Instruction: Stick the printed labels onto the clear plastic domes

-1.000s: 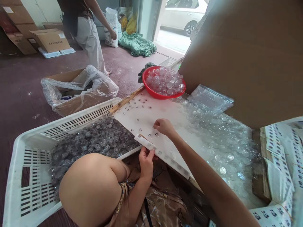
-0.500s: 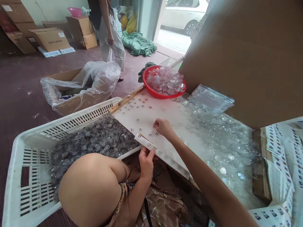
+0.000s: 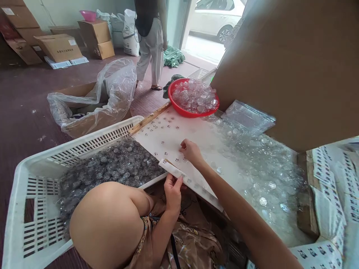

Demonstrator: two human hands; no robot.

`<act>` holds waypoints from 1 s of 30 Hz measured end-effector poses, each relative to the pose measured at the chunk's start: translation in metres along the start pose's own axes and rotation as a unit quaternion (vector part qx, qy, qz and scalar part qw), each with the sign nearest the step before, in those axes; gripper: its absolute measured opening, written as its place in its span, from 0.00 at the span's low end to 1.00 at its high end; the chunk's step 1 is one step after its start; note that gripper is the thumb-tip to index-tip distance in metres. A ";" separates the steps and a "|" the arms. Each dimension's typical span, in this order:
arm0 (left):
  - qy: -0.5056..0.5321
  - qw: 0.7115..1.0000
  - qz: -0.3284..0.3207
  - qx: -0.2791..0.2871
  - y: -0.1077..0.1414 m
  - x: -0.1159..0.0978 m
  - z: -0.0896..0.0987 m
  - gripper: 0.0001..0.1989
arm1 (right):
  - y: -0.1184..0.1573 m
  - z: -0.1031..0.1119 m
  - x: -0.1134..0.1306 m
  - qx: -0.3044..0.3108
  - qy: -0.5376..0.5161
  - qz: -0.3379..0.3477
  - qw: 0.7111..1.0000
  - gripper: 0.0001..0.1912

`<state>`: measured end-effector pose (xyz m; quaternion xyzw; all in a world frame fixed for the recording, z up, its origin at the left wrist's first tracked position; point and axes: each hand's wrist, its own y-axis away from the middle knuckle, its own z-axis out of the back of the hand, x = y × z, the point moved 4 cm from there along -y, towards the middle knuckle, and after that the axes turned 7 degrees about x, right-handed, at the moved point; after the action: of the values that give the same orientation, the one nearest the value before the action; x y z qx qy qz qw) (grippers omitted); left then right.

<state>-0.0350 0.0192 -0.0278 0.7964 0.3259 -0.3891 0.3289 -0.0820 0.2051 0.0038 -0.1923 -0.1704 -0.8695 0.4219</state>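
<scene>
My left hand pinches the edge of a white strip with panda prints, thumb on top, along the near edge of a white board. Above the board, my right hand is closed, its fingertips curled together. Whatever those fingertips hold, if anything, is too small to make out. Small black-and-white panda prints dot the board to the left of my right hand. Loose clear plastic pieces lie in a wide heap on the board's right side.
A white slotted basket at left holds many clear pieces with dark marks. A red basin heaped with clear pieces stands at the back. Panda-printed sheets lie at right, below a large cardboard panel. A person stands behind.
My right hand has shifted slightly left over the board, its fingertips still together. My left hand keeps its grip on the strip. The person behind has moved to the right.
</scene>
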 end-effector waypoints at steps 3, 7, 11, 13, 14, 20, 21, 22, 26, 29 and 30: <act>0.007 1.000 0.000 -0.003 0.000 -0.001 0.000 0.09 | 0.003 0.000 0.016 0.015 -0.014 0.010 1.000 0.07; 0.017 1.000 0.004 0.002 -0.001 -0.002 0.000 0.09 | 0.024 0.000 0.046 0.064 -0.071 0.072 0.993 0.07; 0.023 1.000 -0.001 0.003 -0.003 -0.001 0.000 0.10 | 0.054 -0.006 0.067 0.144 -0.131 0.121 0.973 0.04; 0.032 0.999 -0.006 0.004 -0.004 0.000 0.000 0.11 | 0.065 -0.005 0.071 0.116 -0.117 0.108 0.980 0.04; 0.039 0.999 -0.009 0.004 -0.004 0.000 0.000 0.11 | 0.069 -0.005 0.072 0.099 -0.107 0.101 0.984 0.03; 0.046 0.999 -0.010 0.006 -0.003 -0.002 -0.002 0.12 | 0.071 -0.003 0.072 0.097 -0.148 0.076 0.981 0.08; 0.040 0.999 -0.008 0.011 -0.003 -0.003 -0.002 0.13 | 0.069 -0.004 0.070 0.109 -0.176 0.071 0.976 0.07; 0.032 0.999 -0.006 0.017 -0.002 -0.003 -0.002 0.13 | 0.069 -0.004 0.069 0.118 -0.197 0.067 0.971 0.05; 0.016 0.999 -0.008 0.029 -0.002 -0.001 -0.002 0.13 | 0.072 -0.006 0.067 0.098 -0.211 0.063 0.970 0.01; 0.030 0.999 -0.005 0.027 -0.002 0.002 -0.001 0.13 | 0.072 0.001 0.067 0.048 -0.205 0.120 0.970 0.02; 0.030 0.999 -0.001 0.027 -0.003 0.003 -0.001 0.13 | 0.068 0.005 0.064 0.034 -0.217 0.138 0.966 0.02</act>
<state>-0.0354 0.0220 -0.0302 0.8156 0.3260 -0.3745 0.2971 -0.0629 0.1246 0.0483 -0.3838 -0.2596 -0.7338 0.4969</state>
